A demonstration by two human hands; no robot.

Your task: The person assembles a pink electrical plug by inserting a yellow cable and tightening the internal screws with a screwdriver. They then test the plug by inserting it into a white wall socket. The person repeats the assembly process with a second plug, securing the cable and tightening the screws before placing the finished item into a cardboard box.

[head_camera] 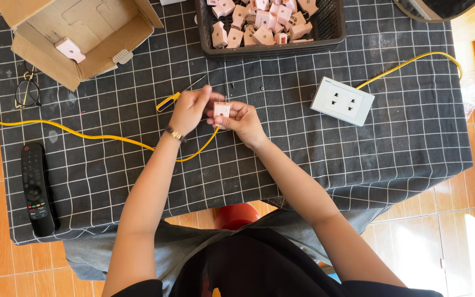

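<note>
Together, both hands grip one small plug at table centre.
Left hand point(189, 110) and right hand point(241, 122) pinch the white plug point(222, 110) closed-fingered; screwdriver point(169, 101) at nine o'clock, socket box point(342, 101) at three, open cloth point(281, 159) at six.

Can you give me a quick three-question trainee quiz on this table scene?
1. True or false: both hands, left hand and right hand, are on the small plug.
2. Which lies at the table's near-left corner? A) black remote B) white socket box C) eyeglasses
3. Fill in: the black tray holding many pale plugs sits at the ____ edge of the table, opposite the person.

Key:
1. True; both hands hold it above the checked cloth, with the yellow cable running up to them.
2. A
3. far
</note>
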